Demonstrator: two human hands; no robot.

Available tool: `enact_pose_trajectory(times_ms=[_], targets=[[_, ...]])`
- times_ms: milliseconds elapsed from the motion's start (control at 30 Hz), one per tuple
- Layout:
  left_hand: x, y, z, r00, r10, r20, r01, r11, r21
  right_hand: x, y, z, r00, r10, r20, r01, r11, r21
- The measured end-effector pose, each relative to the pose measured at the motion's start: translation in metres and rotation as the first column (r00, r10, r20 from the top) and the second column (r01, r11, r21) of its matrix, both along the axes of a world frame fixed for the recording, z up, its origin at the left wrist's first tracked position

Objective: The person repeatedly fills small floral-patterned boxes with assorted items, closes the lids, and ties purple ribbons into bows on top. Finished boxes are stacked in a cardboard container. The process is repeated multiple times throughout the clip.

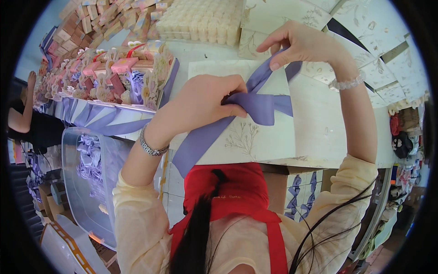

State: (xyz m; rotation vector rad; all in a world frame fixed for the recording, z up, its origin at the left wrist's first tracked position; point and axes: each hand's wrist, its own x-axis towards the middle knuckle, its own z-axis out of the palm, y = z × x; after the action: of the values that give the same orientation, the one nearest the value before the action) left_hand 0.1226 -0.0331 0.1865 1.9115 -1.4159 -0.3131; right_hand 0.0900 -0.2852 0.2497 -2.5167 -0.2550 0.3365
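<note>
A white box (pixel 273 142) printed with plant sprigs lies flat before me at the table's edge. Across it runs a wide purple ribbon (pixel 202 145), whose near end hangs over the front left edge. My left hand (pixel 208 97) pinches the ribbon at the middle of the box, where a loop (pixel 258 108) stands out to the right. Above and to the right, my right hand (pixel 294 46) holds another length of the ribbon between thumb and fingers, drawn up from the middle. The part inside my left fist is hidden.
Open floral gift boxes (pixel 137 77) with pink cartons stand at the left, purple ribbons trailing. Behind are cream-coloured pieces in clear trays (pixel 202 22) and piled small cartons (pixel 126 20). More printed boxes (pixel 369 24) lie far right. A clear plastic tub (pixel 116 164) sits left; another person's arm (pixel 25 106) shows beyond.
</note>
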Motion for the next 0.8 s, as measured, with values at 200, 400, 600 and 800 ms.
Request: enact_pose_trajectory(times_ms=[200,400,600,800], targets=[[-0.008,-0.004,0.003,0.98,0.15,-0.129,-0.15,0.989,0.011,0.004,0.031,0.037,0.967,0.152,0.203,-0.093,0.957,-0.273],[0.006,-0.008,0.004,0.986,0.065,-0.151,-0.056,0.996,0.064,-0.029,0.099,0.048,0.516,0.595,0.616,0.055,0.695,-0.717],[0.008,-0.022,-0.014,0.943,0.118,-0.312,-0.146,0.987,-0.069,-0.155,0.167,0.013,0.549,0.647,0.53,-0.042,0.654,-0.755],[0.005,-0.016,-0.004,0.933,0.168,-0.317,-0.147,0.985,0.088,-0.214,0.152,-0.003,0.979,0.009,0.204,0.074,0.917,-0.391]])
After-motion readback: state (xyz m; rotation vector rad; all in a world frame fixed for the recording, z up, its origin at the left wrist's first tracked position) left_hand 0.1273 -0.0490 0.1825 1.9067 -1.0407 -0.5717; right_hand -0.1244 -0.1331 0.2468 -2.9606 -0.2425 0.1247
